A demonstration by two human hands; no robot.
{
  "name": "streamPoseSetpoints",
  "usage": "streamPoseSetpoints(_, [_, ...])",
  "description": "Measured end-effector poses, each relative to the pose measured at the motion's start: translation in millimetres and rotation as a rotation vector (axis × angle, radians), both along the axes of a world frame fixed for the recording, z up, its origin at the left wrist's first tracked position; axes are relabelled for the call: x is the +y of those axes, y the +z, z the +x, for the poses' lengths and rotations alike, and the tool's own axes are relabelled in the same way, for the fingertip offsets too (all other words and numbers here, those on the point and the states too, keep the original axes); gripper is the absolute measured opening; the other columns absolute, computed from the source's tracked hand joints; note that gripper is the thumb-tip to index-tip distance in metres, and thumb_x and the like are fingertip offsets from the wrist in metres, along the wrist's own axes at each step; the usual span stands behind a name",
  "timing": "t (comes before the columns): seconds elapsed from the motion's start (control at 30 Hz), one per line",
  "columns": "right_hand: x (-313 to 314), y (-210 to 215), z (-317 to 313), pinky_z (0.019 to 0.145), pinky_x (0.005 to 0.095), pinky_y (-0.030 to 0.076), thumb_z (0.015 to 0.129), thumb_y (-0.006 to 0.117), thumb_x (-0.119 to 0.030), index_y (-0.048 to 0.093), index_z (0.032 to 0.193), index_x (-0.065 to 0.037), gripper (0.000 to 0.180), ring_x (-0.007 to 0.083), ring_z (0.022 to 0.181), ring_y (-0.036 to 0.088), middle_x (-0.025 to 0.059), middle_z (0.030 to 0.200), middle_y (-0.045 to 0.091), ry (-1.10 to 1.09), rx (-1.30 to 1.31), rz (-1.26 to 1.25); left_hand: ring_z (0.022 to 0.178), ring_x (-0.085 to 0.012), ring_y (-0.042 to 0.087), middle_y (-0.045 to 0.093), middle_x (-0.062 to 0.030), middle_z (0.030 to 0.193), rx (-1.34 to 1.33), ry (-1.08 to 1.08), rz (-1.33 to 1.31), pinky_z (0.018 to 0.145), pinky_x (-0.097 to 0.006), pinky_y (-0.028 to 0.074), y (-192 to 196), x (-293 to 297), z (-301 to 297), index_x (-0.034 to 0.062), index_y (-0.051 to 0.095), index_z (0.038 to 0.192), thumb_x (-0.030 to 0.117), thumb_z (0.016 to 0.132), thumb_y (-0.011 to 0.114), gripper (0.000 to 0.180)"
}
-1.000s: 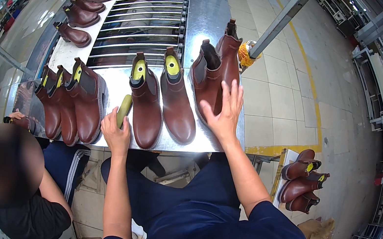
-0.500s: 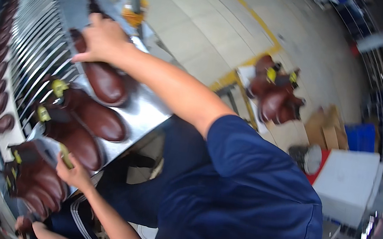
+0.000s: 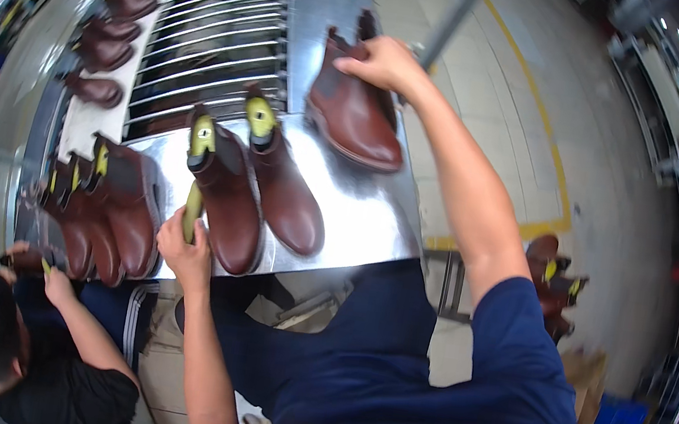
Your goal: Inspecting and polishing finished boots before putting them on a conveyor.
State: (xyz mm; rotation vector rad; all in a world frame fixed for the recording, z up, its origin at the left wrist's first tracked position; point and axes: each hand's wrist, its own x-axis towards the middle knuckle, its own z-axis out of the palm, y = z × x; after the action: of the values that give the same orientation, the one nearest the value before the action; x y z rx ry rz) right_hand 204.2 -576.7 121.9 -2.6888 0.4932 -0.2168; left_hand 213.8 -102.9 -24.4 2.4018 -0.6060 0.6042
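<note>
My right hand (image 3: 389,66) is closed around the upper of a brown leather ankle boot (image 3: 351,122) at the metal table's right side. A second dark upper shows behind that boot, mostly hidden. My left hand (image 3: 186,255) grips a flat yellow-green strip (image 3: 192,212), whose exact kind I cannot make out. The strip stands close against a brown boot (image 3: 234,227) with a yellow-green lining. To the right of this boot stands another brown boot (image 3: 293,201), upright with its toe toward me.
Several brown boots (image 3: 123,219) stand left on the metal table (image 3: 360,219). Beyond lies a rack of metal bars (image 3: 216,36), beside a row of boots (image 3: 105,45). A co-worker (image 3: 43,343) sits at left. A grey post (image 3: 456,19) rises at right; more boots (image 3: 553,283) stand beyond.
The view has swung left, so the table and boots appear farther right. My right hand still grips the boot, and my left hand still holds the strip, now beside the nearer boot.
</note>
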Motion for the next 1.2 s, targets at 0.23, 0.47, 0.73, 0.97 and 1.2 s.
streamPoseSetpoints(0.23, [-29, 56, 27, 0.082, 0.0361, 0.057, 0.084, 0.081, -0.027, 0.077, 0.112, -0.002, 0.037, 0.0223, 0.085, 0.073, 0.0146, 0.093, 0.078, -0.025, -0.265, 0.219, 0.108, -0.0345, 0.061, 0.066, -0.0134, 0.113, 0.053, 0.061, 0.003, 0.1, -0.046, 0.045, 8, 1, -4, 0.0074, 0.066, 0.127, 0.011, 0.087, 0.074, 0.041])
streamPoseSetpoints(0.47, [-89, 66, 149, 0.09, 0.0424, 0.057, 0.082, 0.082, -0.032, 0.076, 0.113, -0.002, 0.044, 0.0348, 0.094, 0.075, 0.018, 0.097, 0.078, 0.021, -0.307, -0.115, 0.108, -0.0337, 0.061, 0.066, -0.0131, 0.112, 0.08, 0.107, -0.037, 0.098, -0.045, 0.046, 13, -5, 0, 0.0064, 0.067, 0.125, 0.008, 0.084, 0.076, 0.042])
streamPoseSetpoints(0.73, [-91, -37, 199, 0.104, 0.0469, 0.051, 0.081, 0.084, -0.05, 0.069, 0.127, -0.008, 0.064, 0.0393, 0.128, 0.061, 0.0134, 0.164, 0.036, 0.007, -0.397, -0.345, 0.109, -0.0345, 0.061, 0.065, -0.0137, 0.113, 0.121, 0.085, -0.043, 0.099, -0.046, 0.045, 18, -4, 0, 0.0039, 0.067, 0.122, 0.006, 0.082, 0.076, 0.04])
streamPoseSetpoints(0.97, [-70, -50, 183, 0.109, 0.045, 0.047, 0.094, 0.072, -0.052, 0.043, 0.153, -0.001, 0.083, 0.0383, 0.138, 0.052, 0.0261, 0.157, 0.042, -0.127, -0.849, 0.058, 0.109, -0.0349, 0.061, 0.065, -0.0141, 0.113, 0.108, 0.101, -0.03, 0.099, -0.046, 0.045, 19, 2, -1, 0.0038, 0.066, 0.123, 0.007, 0.082, 0.076, 0.042])
streamPoseSetpoints(1.2, [-2, -95, 38, 0.107, 0.0341, 0.046, 0.111, 0.053, -0.029, 0.058, 0.141, 0.005, 0.046, 0.0232, 0.122, 0.062, 0.016, 0.131, 0.067, -0.184, -0.782, 0.465, 0.108, -0.0361, 0.061, 0.064, -0.016, 0.111, 0.042, 0.146, -0.133, 0.097, -0.045, 0.047, 14, 0, -1, 0.0045, 0.061, 0.132, 0.008, 0.083, 0.077, 0.051])
